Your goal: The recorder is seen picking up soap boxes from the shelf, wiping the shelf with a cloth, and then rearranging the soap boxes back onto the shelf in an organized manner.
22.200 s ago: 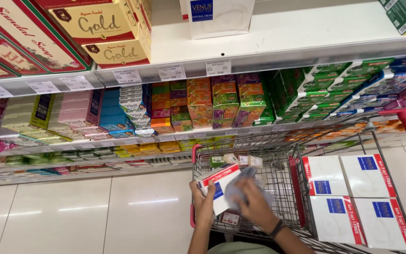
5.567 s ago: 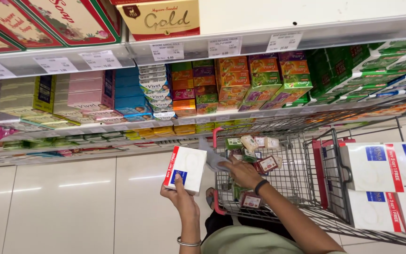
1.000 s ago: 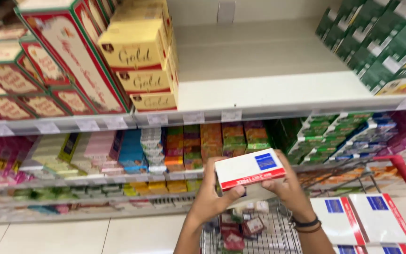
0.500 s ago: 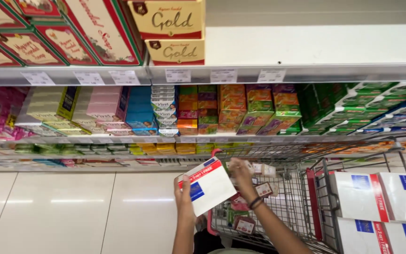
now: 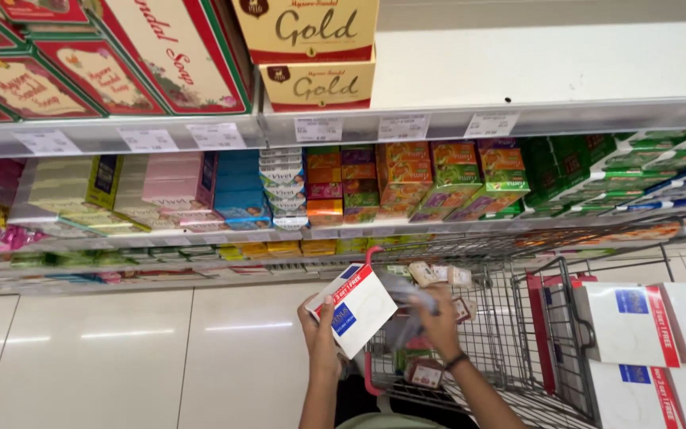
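My left hand [image 5: 318, 330] grips a flat white box [image 5: 354, 310] with a red band and a blue patch, tilted over the near end of a wire shopping cart [image 5: 510, 349]. My right hand [image 5: 437, 319], a dark band on its wrist, is at the box's right edge and holds a crumpled grey-white cloth or wrapper [image 5: 409, 314]. Both hands hover just above the cart's red rim. Small packets [image 5: 437, 275] lie inside the cart basket beneath them.
Store shelves [image 5: 406, 123] in front carry red, gold, pink, blue, orange and green soap boxes with price tags along the edges. A second cart section at right holds several white boxes [image 5: 637, 314] like mine. White floor tiles [image 5: 121, 349] lie to the left.
The box came down from shelf height to just above the cart and tilted. My right hand slid to its right edge with the crumpled piece; the view shifted slightly.
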